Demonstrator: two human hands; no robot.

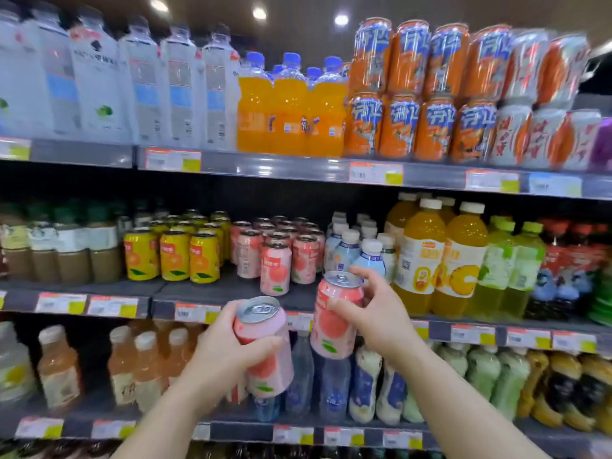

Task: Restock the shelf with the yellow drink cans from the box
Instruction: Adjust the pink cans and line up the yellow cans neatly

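Holding one pink can in each hand, we face the middle shelf [231, 293]. Our left hand [225, 349] wraps a pink can [265, 346] tilted, top toward us, in front of the shelf edge. Our right hand [377, 313] grips a second pink can [336, 314] by its side, roughly upright, just in front of the shelf lip. Yellow drink cans [172, 253] stand in rows on the middle shelf, left of the pink cans on the shelf [281, 256], and neither hand touches them. White-capped bottles [361, 253] sit right of the pink rows, orange juice bottles [440, 260] further right. No box in view. Price tags [195, 313] line the shelf edge.
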